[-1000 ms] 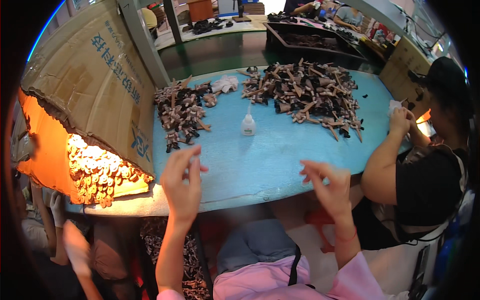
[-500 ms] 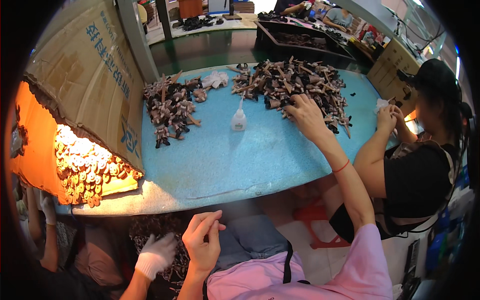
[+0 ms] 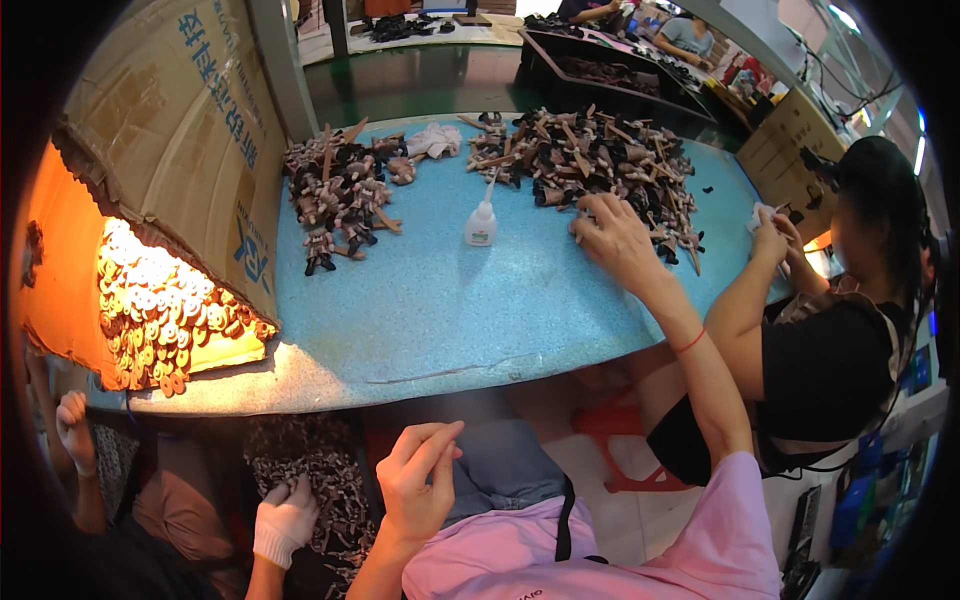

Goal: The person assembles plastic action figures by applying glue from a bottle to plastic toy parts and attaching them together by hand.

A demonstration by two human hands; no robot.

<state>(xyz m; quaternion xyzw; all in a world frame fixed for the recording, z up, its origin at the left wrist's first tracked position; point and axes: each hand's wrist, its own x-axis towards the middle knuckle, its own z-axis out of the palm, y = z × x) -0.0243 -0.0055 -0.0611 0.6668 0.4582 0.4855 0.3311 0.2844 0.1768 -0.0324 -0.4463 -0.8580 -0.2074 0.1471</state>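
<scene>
My right hand (image 3: 612, 238) is over the blue tabletop at the near edge of a large pile of small brown-and-black figures (image 3: 600, 150). Its fingers curl downward and together; whatever they hold is hidden beneath them. In front of my lap, off the table's near edge, is my left hand (image 3: 416, 485). Thumb and fingers there are pressed together, and I cannot make out anything between them. A white squeeze bottle with a thin nozzle (image 3: 481, 225) stands upright left of my right hand. Farther left lies a smaller pile of similar figures (image 3: 340, 195).
A cardboard box (image 3: 180, 130) on the left shelters brightly lit, small round pieces (image 3: 165, 310). A crumpled white cloth (image 3: 434, 141) lies behind the bottle. One co-worker (image 3: 840, 340) sits at the right; another's gloved hand (image 3: 285, 520) is over figures below the table's edge.
My right hand has drawn back slightly toward me from the large pile, its fingers more curled. My left hand keeps its closed pose. The co-worker's gloved hand moved left onto the figures below the table.
</scene>
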